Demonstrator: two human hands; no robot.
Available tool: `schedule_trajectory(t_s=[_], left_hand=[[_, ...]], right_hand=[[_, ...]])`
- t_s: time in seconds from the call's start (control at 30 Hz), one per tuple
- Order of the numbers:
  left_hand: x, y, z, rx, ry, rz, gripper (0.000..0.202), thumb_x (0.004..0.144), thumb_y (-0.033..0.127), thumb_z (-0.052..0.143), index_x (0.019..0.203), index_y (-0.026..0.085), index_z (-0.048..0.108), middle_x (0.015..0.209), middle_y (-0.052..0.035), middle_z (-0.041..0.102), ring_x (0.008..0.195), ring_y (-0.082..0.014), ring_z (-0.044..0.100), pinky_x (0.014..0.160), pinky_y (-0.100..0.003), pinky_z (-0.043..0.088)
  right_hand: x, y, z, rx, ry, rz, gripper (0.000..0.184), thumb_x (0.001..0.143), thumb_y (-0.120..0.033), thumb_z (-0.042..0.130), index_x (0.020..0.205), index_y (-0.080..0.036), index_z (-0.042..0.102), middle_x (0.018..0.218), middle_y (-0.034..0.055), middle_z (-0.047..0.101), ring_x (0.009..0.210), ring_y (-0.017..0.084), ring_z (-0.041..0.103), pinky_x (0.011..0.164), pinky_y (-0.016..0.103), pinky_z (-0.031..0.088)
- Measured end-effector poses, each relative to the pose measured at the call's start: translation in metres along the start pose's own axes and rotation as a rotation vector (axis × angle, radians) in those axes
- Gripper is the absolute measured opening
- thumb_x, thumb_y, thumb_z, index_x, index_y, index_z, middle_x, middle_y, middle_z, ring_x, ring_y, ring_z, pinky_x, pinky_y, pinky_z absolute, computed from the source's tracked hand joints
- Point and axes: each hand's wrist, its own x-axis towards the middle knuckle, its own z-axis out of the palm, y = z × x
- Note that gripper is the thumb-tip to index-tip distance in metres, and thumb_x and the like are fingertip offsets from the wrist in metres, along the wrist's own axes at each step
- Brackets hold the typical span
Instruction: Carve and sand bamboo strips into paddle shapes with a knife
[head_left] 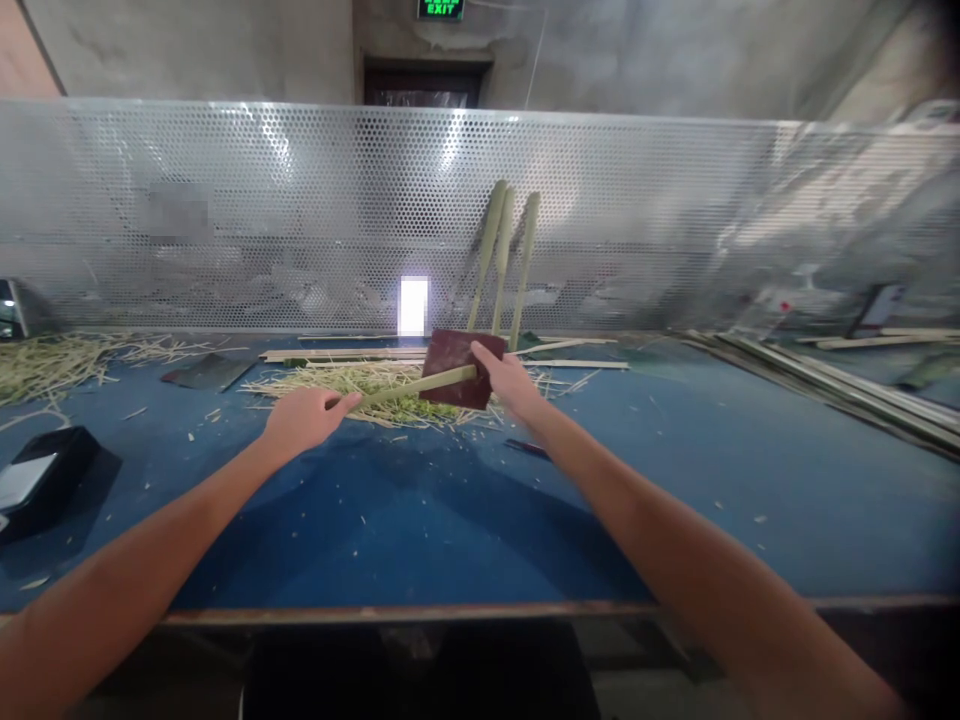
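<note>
My left hand (306, 420) is closed around the near end of a pale green bamboo piece (412, 388), which slants up to the right. At its other end, my right hand (510, 378) grips a dark red-brown sheet, seemingly sandpaper (459, 350), with the thumb on top. The bamboo's far end lies against the sheet under my right fingers, partly hidden. Both are held above a heap of thin green shavings (352, 385) on the blue table (420, 520). A narrow dark tool, perhaps a knife (527, 448), lies just below my right wrist.
Several paddle-shaped bamboo pieces (504, 250) lean against a perforated metal screen (300, 220). More shavings (45, 365), a dark flat sheet (206, 371) and a black device (45, 480) lie to the left. Long strips (832, 390) lie on the right.
</note>
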Motion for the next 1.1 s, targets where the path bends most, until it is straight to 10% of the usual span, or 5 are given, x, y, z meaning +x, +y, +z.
schedule_trajectory(t_s=[1.1], left_hand=[[0.000,-0.003,0.000,-0.020,0.029,0.022,0.064,0.090,0.070,0.031,0.056,0.021,0.055,0.048,-0.0044,0.051,0.042,-0.0161,0.042,0.047,-0.031,0.019]], right_hand=[[-0.011,-0.014,-0.006,0.170,-0.301,0.116,0.013,0.083,-0.029,0.073,0.089,-0.017,0.072,0.088,0.0110,0.077,0.076,0.025,0.074,0.074,0.041,0.062]])
